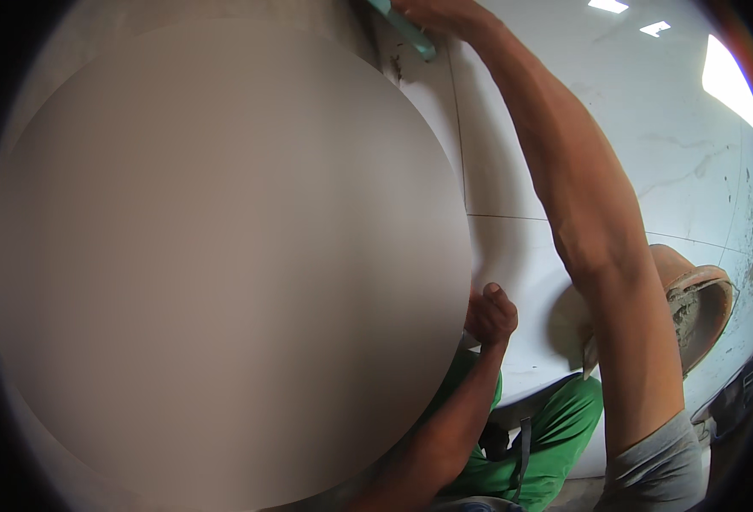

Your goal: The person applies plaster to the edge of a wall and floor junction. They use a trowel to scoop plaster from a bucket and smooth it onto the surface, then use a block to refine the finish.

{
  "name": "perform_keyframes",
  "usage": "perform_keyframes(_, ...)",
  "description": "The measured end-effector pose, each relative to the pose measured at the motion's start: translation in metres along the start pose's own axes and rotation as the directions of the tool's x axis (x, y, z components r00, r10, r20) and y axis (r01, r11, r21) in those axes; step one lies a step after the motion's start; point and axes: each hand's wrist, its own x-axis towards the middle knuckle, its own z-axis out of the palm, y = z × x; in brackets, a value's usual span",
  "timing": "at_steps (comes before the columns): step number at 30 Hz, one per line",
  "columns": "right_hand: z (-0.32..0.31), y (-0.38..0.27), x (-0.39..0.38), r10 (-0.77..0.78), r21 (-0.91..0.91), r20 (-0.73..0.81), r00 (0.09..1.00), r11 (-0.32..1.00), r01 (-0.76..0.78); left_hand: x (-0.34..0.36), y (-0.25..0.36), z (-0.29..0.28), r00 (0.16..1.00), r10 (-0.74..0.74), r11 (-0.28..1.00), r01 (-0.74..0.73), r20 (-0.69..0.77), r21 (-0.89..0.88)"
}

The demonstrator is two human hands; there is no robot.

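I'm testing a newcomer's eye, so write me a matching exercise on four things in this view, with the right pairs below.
1. Trousers
2. Teal bar
3. Bowl
4. Short sleeve

A. Grey
B. With grey paste inside
C. Green
D. At the right hand, by the top edge

Pairs: 1-C, 2-D, 3-B, 4-A

Floor tiles [649,111]: smooth, glossy, mirroring light. Orange-brown tub [671,263]: matt, apparently plastic; the mortar [694,317] inside is rough and grainy. Teal bar [415,39]: smooth; from here, I cannot distinguish metal from plastic. Green trousers [564,427] and grey sleeve [659,465]: matt cloth.
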Motion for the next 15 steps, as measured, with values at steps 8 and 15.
perform_keyframes(8, 0.075, 0.044, -0.1, -0.228, 0.162, 0.148, 0.962, 0.966, 0.204, 0.004, -0.003, -0.006, 0.999, -0.046, 0.998, 0.046, -0.013, 0.037)
perform_keyframes(15, 0.023, 0.024, -0.063, 0.009, 0.18, -0.004, 1.0, 0.984, -0.008, 0.012, 0.002, -0.009, 0.998, -0.032, 0.999, 0.034, -0.053, 0.019)
